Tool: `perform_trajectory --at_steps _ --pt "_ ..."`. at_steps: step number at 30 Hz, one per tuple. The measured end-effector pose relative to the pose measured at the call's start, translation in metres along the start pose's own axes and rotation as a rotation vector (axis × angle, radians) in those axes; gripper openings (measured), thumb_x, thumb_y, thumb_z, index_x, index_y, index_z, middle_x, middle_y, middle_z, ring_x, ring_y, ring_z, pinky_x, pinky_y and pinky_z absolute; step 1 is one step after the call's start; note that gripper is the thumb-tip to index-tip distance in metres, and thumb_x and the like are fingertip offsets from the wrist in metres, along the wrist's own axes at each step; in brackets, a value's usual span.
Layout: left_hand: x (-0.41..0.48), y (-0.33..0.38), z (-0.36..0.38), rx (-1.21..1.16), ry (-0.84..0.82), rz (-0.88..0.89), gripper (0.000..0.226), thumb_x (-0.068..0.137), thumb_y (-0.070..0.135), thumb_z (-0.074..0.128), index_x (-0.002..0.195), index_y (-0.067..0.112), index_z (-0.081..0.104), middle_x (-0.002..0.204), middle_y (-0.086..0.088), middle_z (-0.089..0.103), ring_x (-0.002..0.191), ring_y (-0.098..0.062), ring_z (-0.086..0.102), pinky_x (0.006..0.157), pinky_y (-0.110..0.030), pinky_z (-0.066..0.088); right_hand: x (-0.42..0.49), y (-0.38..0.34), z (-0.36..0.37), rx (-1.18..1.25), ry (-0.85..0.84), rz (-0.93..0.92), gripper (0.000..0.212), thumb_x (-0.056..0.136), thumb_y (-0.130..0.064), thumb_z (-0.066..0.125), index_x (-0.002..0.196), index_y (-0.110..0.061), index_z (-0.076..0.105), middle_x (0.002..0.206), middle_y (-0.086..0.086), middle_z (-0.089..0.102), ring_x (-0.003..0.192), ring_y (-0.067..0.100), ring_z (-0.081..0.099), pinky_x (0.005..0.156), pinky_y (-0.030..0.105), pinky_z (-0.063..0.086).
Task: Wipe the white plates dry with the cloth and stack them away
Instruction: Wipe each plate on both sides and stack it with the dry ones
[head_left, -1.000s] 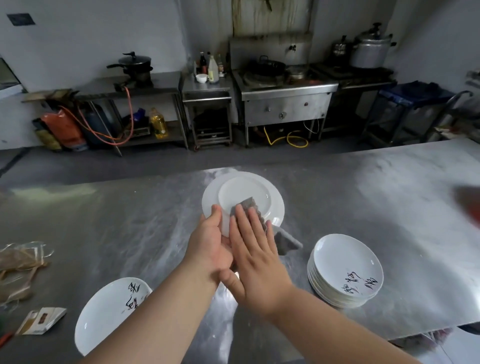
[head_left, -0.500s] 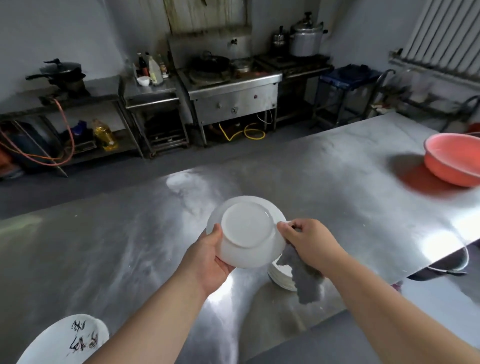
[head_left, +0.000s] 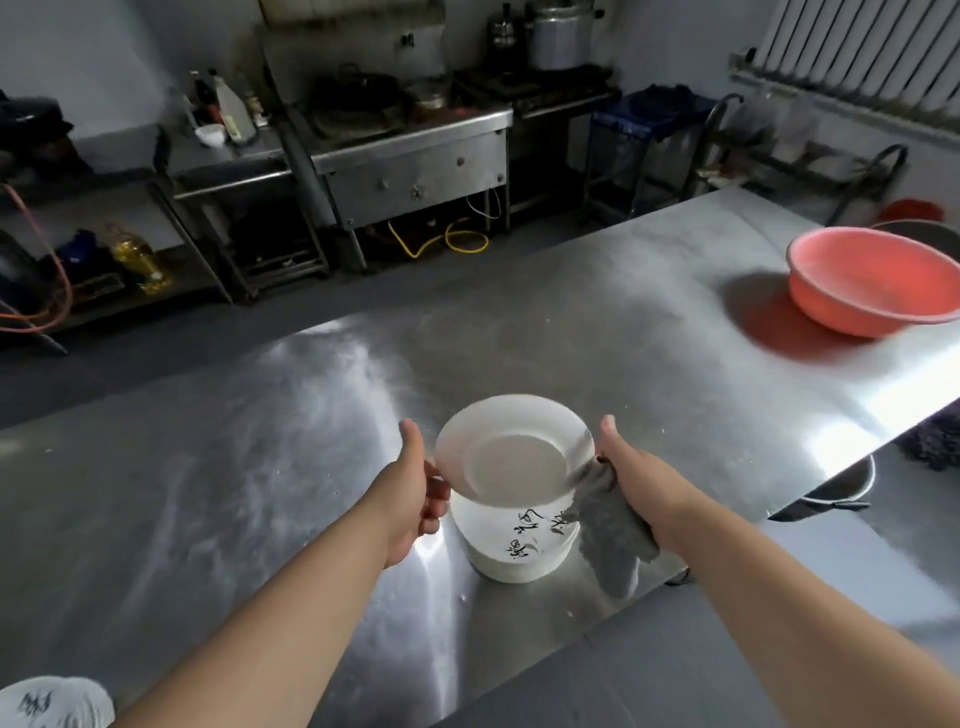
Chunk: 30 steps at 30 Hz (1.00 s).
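Left hand (head_left: 415, 491) curls round the plate (head_left: 511, 457) rim above the stack (head_left: 514, 545); right hand (head_left: 626, 467) grips the cloth (head_left: 615, 527) against the plate's right rim.

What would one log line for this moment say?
phase: stacking | left hand: grips plate rim | right hand: grips cloth, steadies plate | plate: held over stack | stack: on steel table

Steel table (head_left: 249, 467), shiny and scratched, wide from left to right. In the middle, close to the near edge, a stack (head_left: 519, 558) of white plates with black writing. Far right, a pink basin (head_left: 878, 283). Near left corner, one plate (head_left: 52, 701), partly cut off.
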<state>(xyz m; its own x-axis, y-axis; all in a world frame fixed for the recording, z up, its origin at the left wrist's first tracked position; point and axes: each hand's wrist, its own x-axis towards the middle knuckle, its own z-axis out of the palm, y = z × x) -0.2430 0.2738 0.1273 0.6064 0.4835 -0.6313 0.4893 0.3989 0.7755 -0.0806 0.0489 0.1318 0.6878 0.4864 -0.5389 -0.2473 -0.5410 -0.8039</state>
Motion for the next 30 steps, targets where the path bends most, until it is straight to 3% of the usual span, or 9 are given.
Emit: perform_trajectory --at_steps 2,4,6,8,11,15,19,25,30 --pt "0.004 0.0 0.005 -0.022 -0.016 0.027 0.066 0.109 0.059 0.034 0.1 0.006 0.072 0.075 -0.005 0.058 0.058 -0.017 0.045 0.052 -0.028 0.036 0.009 0.002 -0.003 -0.032 0.022 -0.058 0.055 0.099 -0.07 0.047 0.085 -0.023 0.074 0.081 -0.003 0.073 0.074 0.016 0.069 0.082 0.036 0.054" --pt "0.011 -0.006 0.008 0.094 0.041 0.083 0.021 0.107 0.018 0.051 0.12 0.021 0.067 0.101 -0.011 0.068 0.074 -0.021 0.059 0.061 -0.03 0.048 0.018 0.009 -0.004 -0.126 -0.004 -0.148 0.025 0.099 -0.047 0.064 0.089 -0.024 0.064 0.078 0.001 0.064 0.063 0.017 0.057 0.07 0.035 0.047" --pt "0.021 -0.016 0.011 0.223 0.088 0.123 0.053 0.099 0.002 0.051 0.133 0.042 0.048 0.114 -0.012 0.067 0.089 -0.024 0.064 0.07 -0.035 0.052 0.027 0.016 -0.004 -0.278 -0.018 -0.14 0.015 0.094 -0.036 0.069 0.101 -0.03 0.057 0.088 0.001 0.068 0.066 0.018 0.06 0.063 0.031 0.046" --pt "0.031 -0.025 0.016 0.296 0.128 0.129 0.058 0.097 0.005 0.055 0.137 0.045 0.045 0.11 -0.005 0.069 0.093 -0.023 0.068 0.077 -0.04 0.056 0.035 0.019 -0.003 -0.397 -0.013 -0.098 0.025 0.094 -0.036 0.068 0.115 -0.03 0.055 0.104 -0.001 0.068 0.084 0.018 0.066 0.066 0.03 0.046" --pt "0.049 -0.037 0.021 0.418 0.221 0.134 0.032 0.093 0.012 0.062 0.124 0.02 0.064 0.1 0.004 0.074 0.089 -0.016 0.074 0.086 -0.043 0.059 0.051 0.026 -0.002 -0.544 -0.035 -0.084 0.03 0.095 -0.036 0.065 0.122 -0.025 0.061 0.112 -0.003 0.067 0.099 0.019 0.063 0.079 0.032 0.047" --pt "0.061 -0.04 0.031 0.608 0.325 0.151 0.011 0.095 0.018 0.066 0.104 0.022 0.063 0.086 0.006 0.072 0.078 -0.01 0.075 0.073 -0.031 0.056 0.066 0.035 0.003 -0.612 -0.003 -0.082 0.03 0.096 -0.036 0.062 0.123 -0.024 0.057 0.105 -0.007 0.066 0.093 0.02 0.064 0.079 0.034 0.051" --pt "0.07 -0.042 0.035 0.723 0.419 0.182 0.008 0.094 0.025 0.067 0.099 0.025 0.061 0.092 0.004 0.071 0.085 -0.018 0.07 0.068 -0.031 0.05 0.075 0.04 0.01 -0.674 0.006 -0.088 0.022 0.095 -0.04 0.053 0.115 -0.032 0.046 0.074 -0.007 0.074 0.071 0.019 0.071 0.07 0.042 0.062" --pt "0.075 -0.047 0.033 0.723 0.508 0.205 0.011 0.095 0.025 0.069 0.097 0.025 0.059 0.095 0.004 0.07 0.086 -0.022 0.067 0.072 -0.03 0.049 0.075 0.039 0.021 -0.815 0.095 -0.151 0.025 0.1 -0.041 0.053 0.119 -0.026 0.046 0.087 -0.008 0.07 0.085 0.024 0.066 0.075 0.039 0.058" --pt "0.078 -0.05 0.029 0.779 0.491 0.254 0.014 0.095 0.029 0.069 0.101 0.025 0.057 0.103 0.003 0.065 0.09 -0.022 0.066 0.075 -0.033 0.052 0.067 0.034 0.02 -0.938 0.169 -0.171 0.03 0.1 -0.048 0.051 0.121 -0.027 0.049 0.086 -0.009 0.063 0.078 0.025 0.063 0.063 0.032 0.048"
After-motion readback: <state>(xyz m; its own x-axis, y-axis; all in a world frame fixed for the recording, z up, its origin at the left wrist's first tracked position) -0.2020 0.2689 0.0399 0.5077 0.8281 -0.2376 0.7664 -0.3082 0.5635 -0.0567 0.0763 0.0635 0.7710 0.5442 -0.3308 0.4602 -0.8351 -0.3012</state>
